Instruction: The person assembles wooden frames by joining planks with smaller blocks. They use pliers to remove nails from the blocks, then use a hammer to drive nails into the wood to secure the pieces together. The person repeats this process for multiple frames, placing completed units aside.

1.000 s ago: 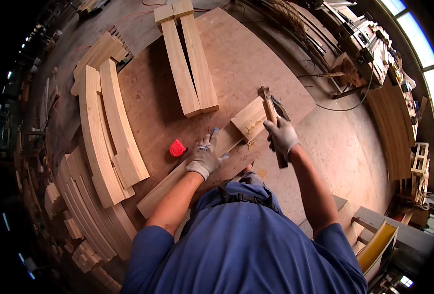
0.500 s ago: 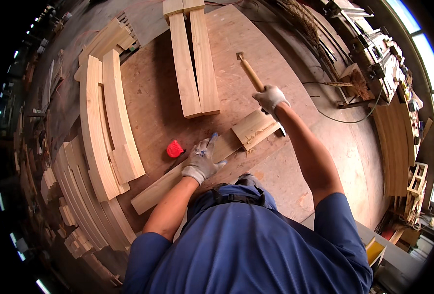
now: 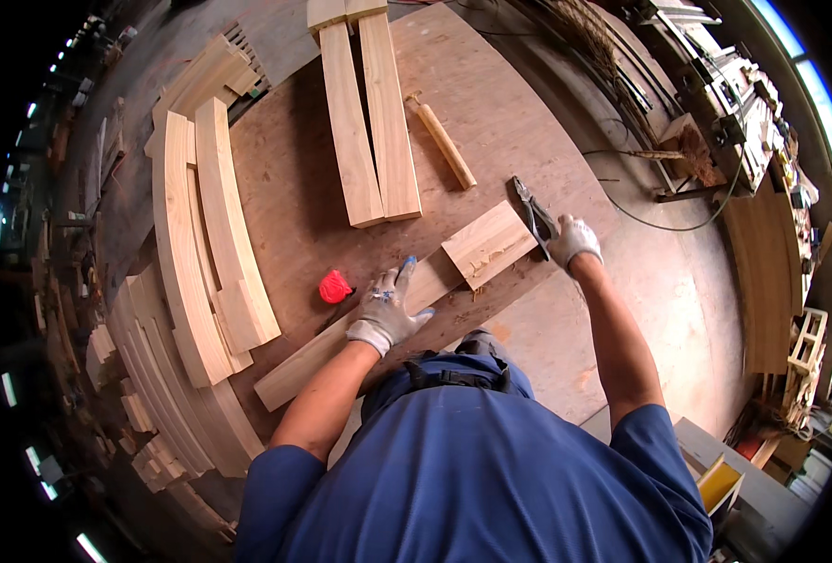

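Fingers [image 3: 405, 273] of the left hand [image 3: 385, 314], in a pale grey work glove with blue marks, are spread and outstretched, the palm lying on a long, pale, flat wooden plank [image 3: 437, 278] that slants from lower left to upper right just in front of the body. At its upper right end the plank meets a short, thick, rectangular block of light wood [image 3: 489, 246], with curled shavings [image 3: 477, 290] at its lower corner. Just past the block's far end lies a pair of dark metal pliers [image 3: 526, 198], handles toward the person. The right hand [image 3: 575, 242], gloved alike, is at those handles with its fingers bent (whether they are closed around a handle, I cannot tell).

Beyond the block, a hammer with a light wooden handle [image 3: 446, 145] rests on the brown, worn tabletop [image 3: 289, 206], its head pointing away. To its left, two long, square-edged pale beams [image 3: 392, 122] lie side by side, a narrow dark gap between them. A small red, rounded case [image 3: 334, 287] (it looks like a tape measure) sits near the left hand. Farther left are gently curved, light wooden pieces [image 3: 181, 244], set close together.
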`<state>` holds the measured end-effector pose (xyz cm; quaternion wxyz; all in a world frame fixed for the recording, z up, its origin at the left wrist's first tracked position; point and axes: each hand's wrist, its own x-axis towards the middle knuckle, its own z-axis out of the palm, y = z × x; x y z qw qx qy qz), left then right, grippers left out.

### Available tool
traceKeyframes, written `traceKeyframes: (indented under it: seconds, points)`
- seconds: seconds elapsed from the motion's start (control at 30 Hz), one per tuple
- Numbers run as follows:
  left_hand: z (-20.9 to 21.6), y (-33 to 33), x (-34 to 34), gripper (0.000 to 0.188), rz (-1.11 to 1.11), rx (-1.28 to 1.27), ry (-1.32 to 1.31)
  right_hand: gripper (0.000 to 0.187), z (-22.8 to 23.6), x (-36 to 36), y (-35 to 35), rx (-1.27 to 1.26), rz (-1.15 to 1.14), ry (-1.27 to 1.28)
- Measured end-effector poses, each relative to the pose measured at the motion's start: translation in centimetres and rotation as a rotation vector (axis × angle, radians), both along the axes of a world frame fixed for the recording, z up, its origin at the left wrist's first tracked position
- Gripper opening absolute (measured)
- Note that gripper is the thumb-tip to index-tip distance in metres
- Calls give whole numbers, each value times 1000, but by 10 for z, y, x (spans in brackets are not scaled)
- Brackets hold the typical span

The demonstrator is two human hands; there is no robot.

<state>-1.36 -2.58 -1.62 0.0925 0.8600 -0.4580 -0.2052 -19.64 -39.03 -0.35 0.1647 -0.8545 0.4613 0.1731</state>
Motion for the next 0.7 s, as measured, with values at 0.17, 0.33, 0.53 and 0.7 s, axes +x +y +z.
traceKeyframes:
  seconds: [0.17,0.33,0.53,0.7]
  points:
    - [-2,0,1,119,-39,-8,-29,76,-18,-13,40,-47,-106,-89]
    - [6,-7,-1,122,-40,43,-53,58,-17,-9,39,-64,-155,-127]
    - [17,-11,16,124,-46,110,246,33,4,-51,44,535,-510,-279]
    - [-3,7,30,122,-42,92,479,24,-30,-146,90,1396,-922,-916]
